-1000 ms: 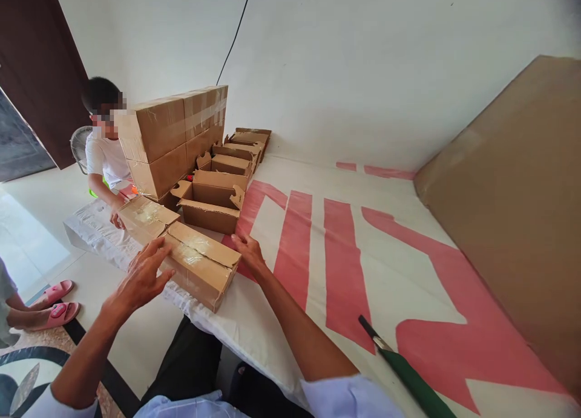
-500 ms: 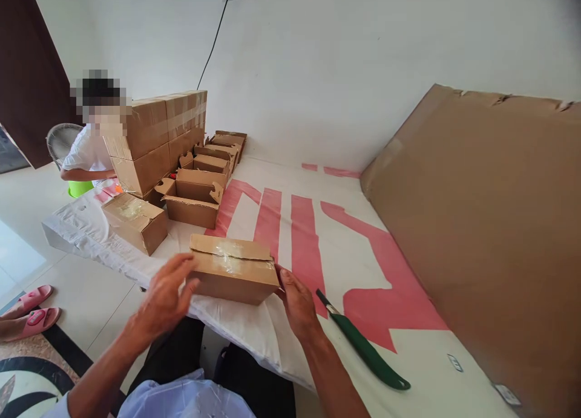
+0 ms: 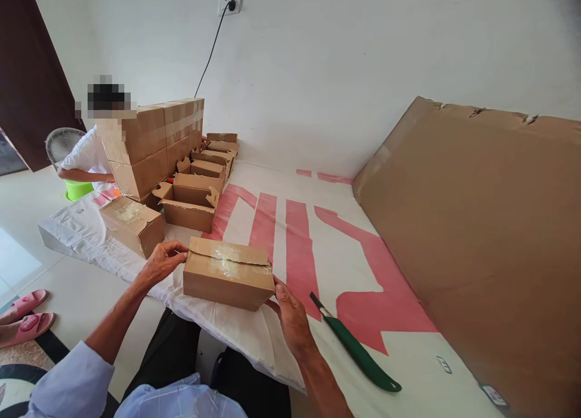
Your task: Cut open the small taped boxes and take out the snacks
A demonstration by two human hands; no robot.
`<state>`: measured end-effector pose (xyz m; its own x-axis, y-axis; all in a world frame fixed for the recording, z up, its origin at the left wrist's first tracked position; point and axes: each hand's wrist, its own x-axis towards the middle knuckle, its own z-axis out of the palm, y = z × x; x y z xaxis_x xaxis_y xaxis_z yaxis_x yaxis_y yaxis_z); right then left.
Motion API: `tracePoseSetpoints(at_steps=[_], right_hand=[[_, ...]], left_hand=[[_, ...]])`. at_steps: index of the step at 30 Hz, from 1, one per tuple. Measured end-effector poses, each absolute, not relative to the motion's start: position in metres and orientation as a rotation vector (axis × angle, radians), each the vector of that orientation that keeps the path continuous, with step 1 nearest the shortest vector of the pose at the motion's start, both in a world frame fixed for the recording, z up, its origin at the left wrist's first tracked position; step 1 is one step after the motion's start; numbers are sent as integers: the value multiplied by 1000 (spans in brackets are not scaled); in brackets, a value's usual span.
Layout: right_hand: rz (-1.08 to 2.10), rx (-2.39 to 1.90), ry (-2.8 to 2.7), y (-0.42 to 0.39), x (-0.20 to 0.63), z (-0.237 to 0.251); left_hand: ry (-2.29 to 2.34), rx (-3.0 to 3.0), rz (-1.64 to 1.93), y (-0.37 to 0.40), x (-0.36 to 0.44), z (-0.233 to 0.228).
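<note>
A small taped cardboard box (image 3: 227, 274) lies on the white and red sheet (image 3: 290, 236) near the table's front edge. My left hand (image 3: 162, 261) grips its left end and my right hand (image 3: 290, 319) holds its right lower corner. A green-handled tool (image 3: 356, 348) lies on the sheet just right of my right hand. A second taped box (image 3: 132, 225) rests to the left of the held one.
Several open cardboard boxes (image 3: 190, 203) line up toward the wall beside a stack of sealed cartons (image 3: 152, 144). Behind the stack a person (image 3: 88, 155) works. A large cardboard sheet (image 3: 481, 236) leans at the right. Pink slippers (image 3: 22, 312) lie on the floor.
The box slid from beside the other taped one toward me and turned lengthwise. Both hands have closed on its ends. The view shifted right.
</note>
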<state>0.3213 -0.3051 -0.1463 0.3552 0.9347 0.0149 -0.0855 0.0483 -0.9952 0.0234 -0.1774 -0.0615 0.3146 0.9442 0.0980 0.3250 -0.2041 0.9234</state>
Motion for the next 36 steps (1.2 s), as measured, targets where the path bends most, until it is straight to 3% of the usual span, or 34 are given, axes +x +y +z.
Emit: tracePoseSetpoints(at_steps=[14, 26, 28, 32, 36], right_hand=[[913, -1336, -965, -313, 318, -144], [874, -1398, -1008, -323, 332, -141], [752, -1522, -1047, -333, 353, -145], [205, -1995, -1179, -365, 419, -164], [149, -2353, -1185, -395, 465, -191]], left_hand=[[969, 1791, 907, -172, 25, -54], [753, 1728, 679, -175, 34, -44], [736, 1665, 691, -178, 34, -47], [741, 1535, 760, -181, 36, -57], [739, 1528, 842, -183, 43, -65]])
